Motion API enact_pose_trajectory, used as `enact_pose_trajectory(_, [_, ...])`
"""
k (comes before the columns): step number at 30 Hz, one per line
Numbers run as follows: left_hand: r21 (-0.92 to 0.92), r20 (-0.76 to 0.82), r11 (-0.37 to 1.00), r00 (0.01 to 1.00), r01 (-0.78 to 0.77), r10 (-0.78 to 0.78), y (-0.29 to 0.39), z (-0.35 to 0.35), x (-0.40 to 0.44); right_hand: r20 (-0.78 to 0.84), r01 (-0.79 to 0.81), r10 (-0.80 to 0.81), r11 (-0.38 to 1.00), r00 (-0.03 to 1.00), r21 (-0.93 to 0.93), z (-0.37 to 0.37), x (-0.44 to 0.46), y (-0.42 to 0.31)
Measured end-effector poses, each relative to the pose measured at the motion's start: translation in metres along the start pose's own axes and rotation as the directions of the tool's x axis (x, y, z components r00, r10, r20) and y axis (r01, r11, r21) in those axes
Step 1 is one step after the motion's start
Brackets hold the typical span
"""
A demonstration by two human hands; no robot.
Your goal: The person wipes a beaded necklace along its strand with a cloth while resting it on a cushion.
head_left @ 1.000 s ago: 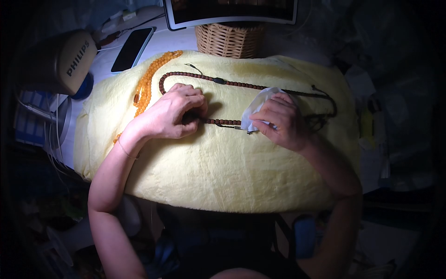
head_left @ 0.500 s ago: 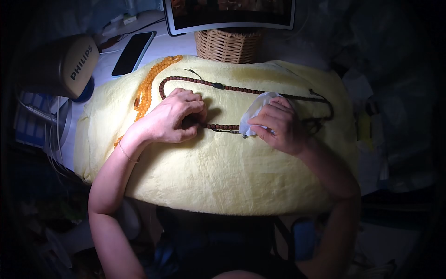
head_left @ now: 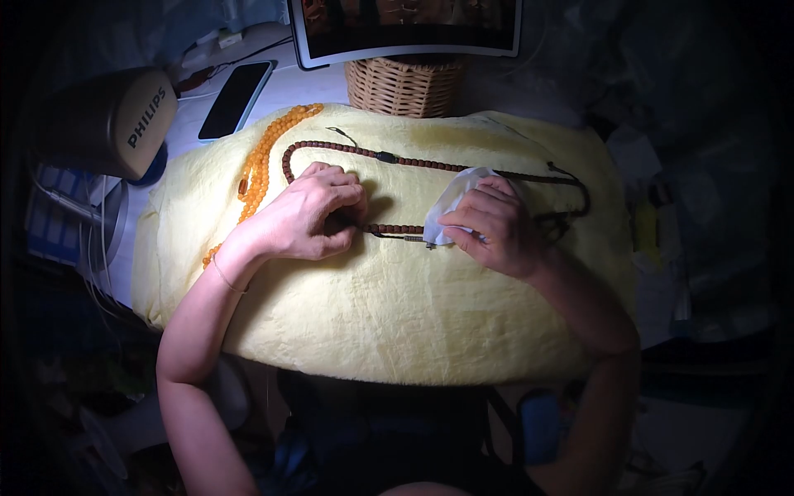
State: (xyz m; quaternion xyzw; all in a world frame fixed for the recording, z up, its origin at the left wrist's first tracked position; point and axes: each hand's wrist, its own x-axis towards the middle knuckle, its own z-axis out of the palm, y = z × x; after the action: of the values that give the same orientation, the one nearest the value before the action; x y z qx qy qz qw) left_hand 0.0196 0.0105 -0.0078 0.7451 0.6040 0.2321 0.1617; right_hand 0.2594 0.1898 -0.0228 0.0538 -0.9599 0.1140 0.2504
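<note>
A dark brown bead string (head_left: 430,164) lies in a long loop on a yellow cloth (head_left: 356,331). My left hand (head_left: 318,213) is closed on the near left part of the string, its fingertips pointing down. My right hand (head_left: 495,223) pinches a white wipe (head_left: 451,201), which wraps over the near strand of beads and hides part of it. Between the two hands a short stretch of beads shows, with a thin cord and small spacer beads beside it. Orange beads (head_left: 262,161) lie in a bundle left of the loop, partly behind my left wrist.
A lamp head marked PHILIPS (head_left: 141,124) stands at the left. Behind the cloth are a phone (head_left: 237,99), a wicker basket (head_left: 404,85) and a tablet screen (head_left: 405,25). Cables hang at the left edge.
The whole view has shifted slightly, so the screen and basket show lower. Against the cloth, both hands keep nearly the same place and the same grips.
</note>
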Motion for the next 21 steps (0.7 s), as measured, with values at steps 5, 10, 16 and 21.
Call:
enact_pose_trajectory(5, [-0.014, 0.014, 0.999, 0.999, 0.034, -0.033, 0.005, -0.002, 0.001, 0.002, -0.010, 0.010, 1.000, 1.000, -0.001, 0.001, -0.001, 0.001])
enact_pose_trajectory(10, [-0.025, -0.043, 0.999, 0.998, -0.038, 0.036, -0.001, 0.005, 0.000, 0.015, -0.023, 0.023, 1.000, 1.000, -0.005, 0.003, -0.003, 0.002])
enact_pose_trajectory(16, [-0.015, -0.020, 1.000, 1.000, 0.000, 0.000, -0.002, 0.001, -0.002, 0.025, -0.013, 0.014, 1.000, 1.000, -0.020, 0.001, -0.002, 0.000])
enact_pose_trajectory(21, [0.014, -0.011, 0.999, 0.999, 0.034, -0.034, 0.002, -0.005, -0.004, 0.006, 0.020, -0.019, 0.998, 1.000, -0.061, -0.001, -0.001, -0.002])
